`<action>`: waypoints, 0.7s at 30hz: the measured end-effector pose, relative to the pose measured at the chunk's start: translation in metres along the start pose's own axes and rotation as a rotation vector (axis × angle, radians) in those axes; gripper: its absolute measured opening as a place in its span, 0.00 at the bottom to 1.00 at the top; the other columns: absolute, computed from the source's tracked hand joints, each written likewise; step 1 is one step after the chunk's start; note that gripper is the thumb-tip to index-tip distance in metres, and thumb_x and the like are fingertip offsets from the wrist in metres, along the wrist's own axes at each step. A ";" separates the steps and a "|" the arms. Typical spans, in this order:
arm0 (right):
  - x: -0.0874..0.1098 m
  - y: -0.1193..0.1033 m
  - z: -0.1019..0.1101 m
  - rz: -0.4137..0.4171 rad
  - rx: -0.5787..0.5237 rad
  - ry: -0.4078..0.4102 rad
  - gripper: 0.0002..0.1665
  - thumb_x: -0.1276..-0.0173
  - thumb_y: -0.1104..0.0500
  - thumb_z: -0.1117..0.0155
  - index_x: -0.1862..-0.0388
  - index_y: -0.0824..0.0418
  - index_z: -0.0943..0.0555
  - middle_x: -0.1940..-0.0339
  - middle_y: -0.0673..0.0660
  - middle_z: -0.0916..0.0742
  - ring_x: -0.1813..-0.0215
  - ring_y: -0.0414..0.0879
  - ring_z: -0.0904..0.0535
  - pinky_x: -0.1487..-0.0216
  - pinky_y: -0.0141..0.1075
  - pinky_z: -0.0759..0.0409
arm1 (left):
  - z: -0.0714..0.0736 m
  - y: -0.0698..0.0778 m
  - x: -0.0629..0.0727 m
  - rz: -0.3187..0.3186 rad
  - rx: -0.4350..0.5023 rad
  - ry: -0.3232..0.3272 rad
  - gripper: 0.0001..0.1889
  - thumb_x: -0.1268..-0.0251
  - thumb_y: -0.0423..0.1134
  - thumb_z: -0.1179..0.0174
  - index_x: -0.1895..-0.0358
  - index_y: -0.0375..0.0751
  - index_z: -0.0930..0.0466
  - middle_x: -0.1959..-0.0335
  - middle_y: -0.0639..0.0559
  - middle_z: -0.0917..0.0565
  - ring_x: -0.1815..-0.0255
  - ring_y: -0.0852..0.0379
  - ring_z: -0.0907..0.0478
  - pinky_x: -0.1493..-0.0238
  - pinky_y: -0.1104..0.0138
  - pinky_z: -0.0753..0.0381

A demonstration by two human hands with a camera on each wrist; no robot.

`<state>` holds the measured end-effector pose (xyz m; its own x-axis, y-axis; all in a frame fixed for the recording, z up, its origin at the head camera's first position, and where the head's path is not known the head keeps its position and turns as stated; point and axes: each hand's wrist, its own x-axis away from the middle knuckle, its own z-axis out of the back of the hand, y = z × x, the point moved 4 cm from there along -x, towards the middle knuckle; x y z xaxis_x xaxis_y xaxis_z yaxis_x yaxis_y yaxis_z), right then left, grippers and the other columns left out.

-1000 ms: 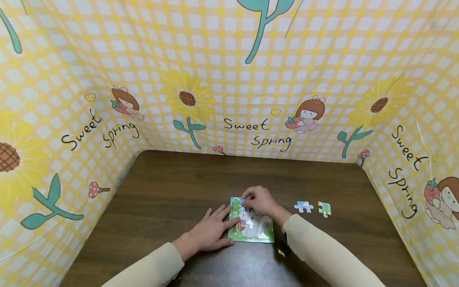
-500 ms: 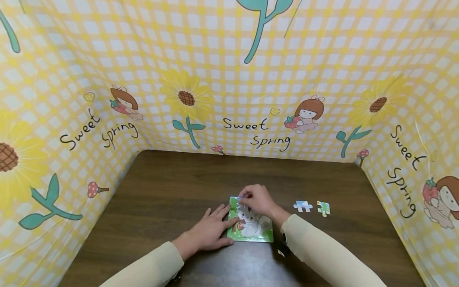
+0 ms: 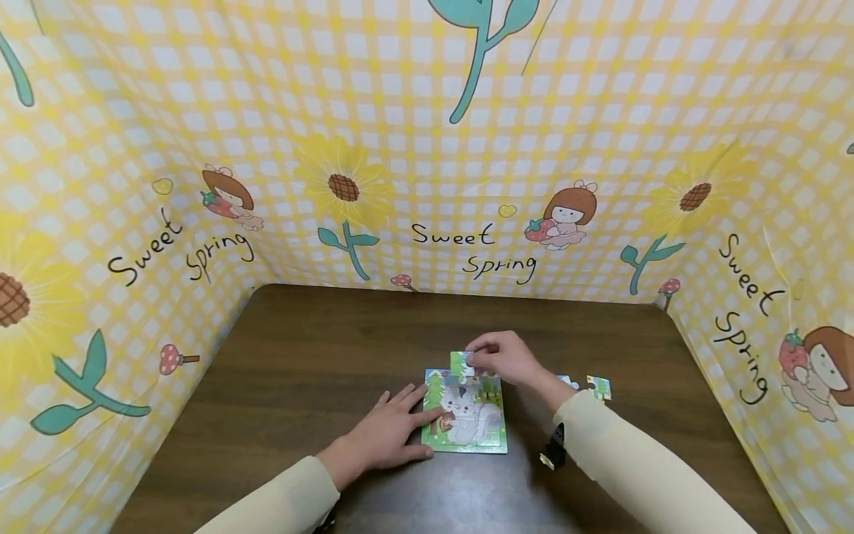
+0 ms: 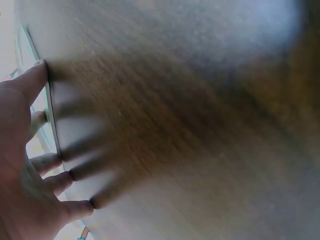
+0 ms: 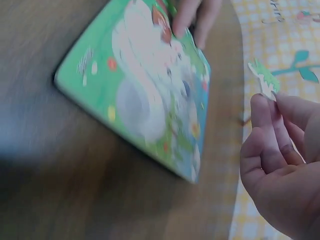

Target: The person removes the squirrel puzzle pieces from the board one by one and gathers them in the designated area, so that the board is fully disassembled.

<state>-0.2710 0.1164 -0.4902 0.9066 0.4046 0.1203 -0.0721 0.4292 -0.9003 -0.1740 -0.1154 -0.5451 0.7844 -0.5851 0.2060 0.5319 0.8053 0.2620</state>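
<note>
A jigsaw puzzle board (image 3: 470, 430) with a white squirrel picture on green lies on the brown table. My left hand (image 3: 382, 432) rests at its left side, fingers spread, one fingertip on the picture and the thumb by the lower left corner. Over the board's far edge, my right hand (image 3: 508, 360) pinches a green and white puzzle piece (image 3: 460, 364) between thumb and fingertips. The right wrist view shows that puzzle piece (image 5: 267, 80) raised, apart from the board (image 5: 95, 82). In the left wrist view, fingers (image 4: 32, 82) reach the board's edge.
Right of the board lie two loose puzzle pieces, one in plain sight (image 3: 599, 387) and another (image 3: 567, 381) partly covered by the right forearm. A yellow checked cloth (image 3: 440, 170) stands around the table's back and sides. A dark wrist device (image 3: 554, 449) hangs under the right sleeve.
My right hand has lifted away from the board's upper left part, up and to the right, with the green and white puzzle piece in its fingers. My left hand has stayed in place.
</note>
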 end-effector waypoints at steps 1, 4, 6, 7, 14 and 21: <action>0.002 0.002 0.007 -0.006 0.008 0.008 0.11 0.28 0.58 0.31 0.52 0.61 0.11 0.66 0.57 0.09 0.58 0.63 0.12 0.56 0.57 0.15 | 0.000 0.001 0.000 0.001 0.001 0.003 0.38 0.32 0.71 0.45 0.21 0.69 0.38 0.15 0.45 0.48 0.17 0.39 0.47 0.28 0.32 0.40; 0.010 0.011 0.028 -0.041 0.021 0.030 0.11 0.29 0.57 0.29 0.52 0.60 0.11 0.66 0.56 0.09 0.60 0.60 0.12 0.56 0.55 0.15 | 0.000 0.002 0.002 -0.004 0.007 0.017 0.38 0.31 0.70 0.44 0.21 0.69 0.38 0.15 0.44 0.47 0.17 0.38 0.47 0.29 0.31 0.40; 0.016 0.018 0.041 -0.069 0.021 0.047 0.11 0.30 0.57 0.29 0.52 0.60 0.11 0.66 0.56 0.09 0.61 0.58 0.12 0.56 0.55 0.16 | 0.001 0.003 0.003 -0.006 0.015 0.027 0.37 0.31 0.70 0.44 0.21 0.68 0.37 0.16 0.44 0.46 0.17 0.37 0.47 0.29 0.31 0.40; 0.019 0.022 0.048 -0.082 0.025 0.054 0.12 0.30 0.57 0.29 0.51 0.60 0.12 0.65 0.56 0.09 0.61 0.57 0.11 0.56 0.54 0.15 | 0.001 0.003 0.004 -0.008 0.019 0.029 0.37 0.31 0.69 0.43 0.21 0.68 0.37 0.16 0.44 0.46 0.17 0.37 0.47 0.29 0.31 0.41; 0.035 0.047 0.078 -0.139 0.048 0.092 0.13 0.30 0.59 0.30 0.50 0.65 0.13 0.66 0.59 0.08 0.60 0.63 0.11 0.59 0.52 0.15 | -0.001 0.001 0.005 0.002 0.011 0.026 0.38 0.31 0.70 0.45 0.20 0.68 0.38 0.16 0.44 0.46 0.17 0.38 0.47 0.29 0.31 0.41; 0.040 0.063 0.082 -0.151 0.076 0.077 0.10 0.29 0.62 0.31 0.53 0.67 0.14 0.68 0.62 0.10 0.64 0.61 0.12 0.67 0.48 0.16 | -0.002 0.001 0.002 -0.006 0.009 0.031 0.38 0.32 0.70 0.43 0.21 0.70 0.38 0.16 0.45 0.46 0.17 0.37 0.47 0.29 0.31 0.40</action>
<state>-0.2732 0.2263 -0.5080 0.9384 0.2689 0.2171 0.0392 0.5412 -0.8400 -0.1713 -0.1160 -0.5465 0.7909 -0.5865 0.1749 0.5337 0.8008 0.2718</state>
